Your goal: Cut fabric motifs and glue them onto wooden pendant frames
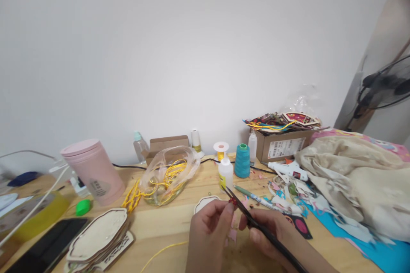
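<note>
Between the thumb and fingers of my left hand [213,228] is a small red piece [232,201]; its exact kind is too small to tell. My right hand [272,230] grips long black tweezers [256,224], their parted tips pointing up and left beside the red piece. Just beyond the tips stands a white glue bottle [226,174] with a yellow label. Partly hidden behind my left hand lies a pale wooden plaque [206,201]. Pink scraps [232,233] show on the table between my hands.
At left are a pink tumbler [94,175], a black phone [48,245] and stacked wooden plaques [99,234]. Yellow cord fills a plastic bag [169,175]. A teal thread cone [242,162], glue gun [288,169], full cardboard box [282,143] and beige cloth [349,179] stand right.
</note>
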